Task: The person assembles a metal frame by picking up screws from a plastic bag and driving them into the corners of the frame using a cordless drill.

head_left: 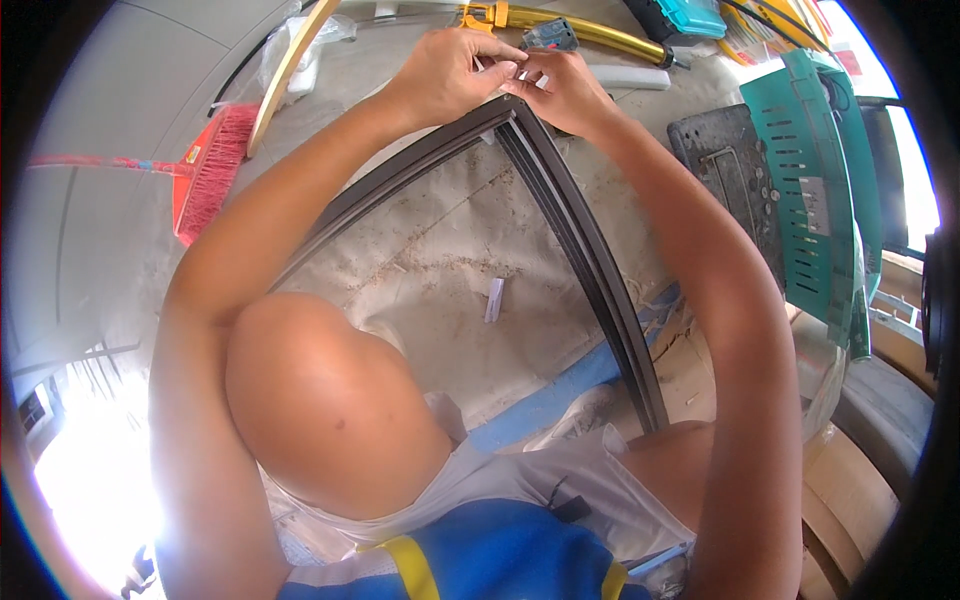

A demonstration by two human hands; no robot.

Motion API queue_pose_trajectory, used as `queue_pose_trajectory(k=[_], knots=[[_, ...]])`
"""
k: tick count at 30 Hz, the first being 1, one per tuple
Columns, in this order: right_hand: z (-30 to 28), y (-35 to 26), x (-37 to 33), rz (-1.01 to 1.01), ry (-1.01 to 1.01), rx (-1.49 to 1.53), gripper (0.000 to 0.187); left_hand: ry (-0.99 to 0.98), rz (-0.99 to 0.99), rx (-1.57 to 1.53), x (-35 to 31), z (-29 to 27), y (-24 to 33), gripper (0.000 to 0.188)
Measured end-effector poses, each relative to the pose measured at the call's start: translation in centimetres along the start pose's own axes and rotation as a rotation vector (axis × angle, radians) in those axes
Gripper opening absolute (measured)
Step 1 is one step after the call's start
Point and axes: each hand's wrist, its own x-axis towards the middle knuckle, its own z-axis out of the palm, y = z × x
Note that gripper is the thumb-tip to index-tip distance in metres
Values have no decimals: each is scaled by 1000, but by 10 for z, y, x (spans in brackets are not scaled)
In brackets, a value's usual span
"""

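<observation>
A dark brown metal frame (590, 255) lies in front of me, its far corner pointing away. Just over that corner my left hand (450, 78) and my right hand (568, 92) meet, fingertips nearly touching. The left thumb and fingers are pinched together. The right fingers are bent inward and closed, with a small pale bit showing among them. Whatever is held between the fingertips is too small and covered to name. A grey and black tool (552, 35) lies just beyond the right hand.
A red broom (220, 165) and a wooden strip (288, 75) lie at left. Beyond the hands is a long yellow tube-shaped tool (590, 27). Green slotted crate (800, 170) and dark worn case (725, 170) stand at right. A small white strip (494, 300) lies inside the frame.
</observation>
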Motion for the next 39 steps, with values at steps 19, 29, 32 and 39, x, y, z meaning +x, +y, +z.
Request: queue_pose_trajectory(k=[19,29,32,39], knots=[[-18,-24,-4,338,80,94,29,-17,-40,108,-26,31,-45,35],[-140,44,-143,654,229,159,18,-162,147,179,8,40,24,30],[-229,96,-197,832,594,13,21,-293,138,-44,48,120,27,28],[-275,98,-222,834,696,58,33,-184,52,183,162,301,72,36]])
